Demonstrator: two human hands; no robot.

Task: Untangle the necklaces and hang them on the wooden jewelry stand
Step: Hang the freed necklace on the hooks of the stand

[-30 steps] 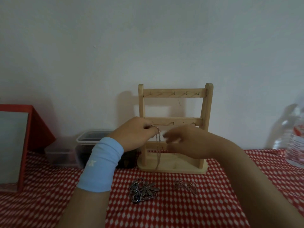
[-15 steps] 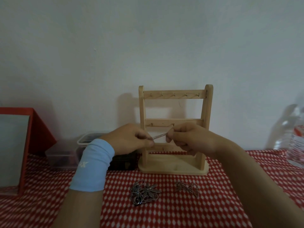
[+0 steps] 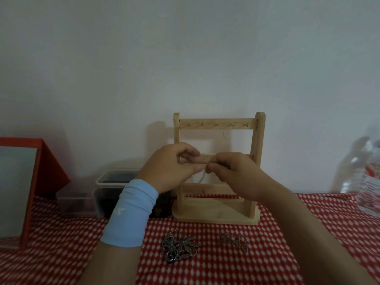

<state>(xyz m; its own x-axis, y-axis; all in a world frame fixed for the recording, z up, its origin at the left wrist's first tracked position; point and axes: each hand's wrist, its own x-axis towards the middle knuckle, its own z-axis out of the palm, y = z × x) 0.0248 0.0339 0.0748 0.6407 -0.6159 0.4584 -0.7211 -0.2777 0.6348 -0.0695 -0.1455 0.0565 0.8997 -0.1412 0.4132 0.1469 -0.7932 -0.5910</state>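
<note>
**No necklace on the stand yet**

A thin silver chain point(image 3: 202, 177) hangs in a small loop between the two hands, in front of the middle bar of the wooden jewelry stand point(image 3: 218, 169). The picture is blurry there, so how long the chain is cannot be told.

The left hand point(image 3: 170, 167) pinches one end of the chain between thumb and fingertip. Its other fingers are curled in. The right hand point(image 3: 232, 171) pinches the other end in the same way, and the two pinches almost touch. It looks like the person is working on the clasp or a small knot, but that is only a guess.

The stand sits on the desk point(image 3: 246, 264) against the wall. The small hooks point(image 3: 217, 124) on its top bar are all bare. Nothing hangs on the other bars either, as far as can be seen.

Two more piles wait on the red checked cloth in front of the stand. The bigger necklace pile point(image 3: 178, 246), with a flower shape, looks tangled. The smaller necklace pile point(image 3: 233, 240) lies near it, to the right.

So the job is just starting. One chain is in hand, two piles are left, and nothing is hung.
</note>
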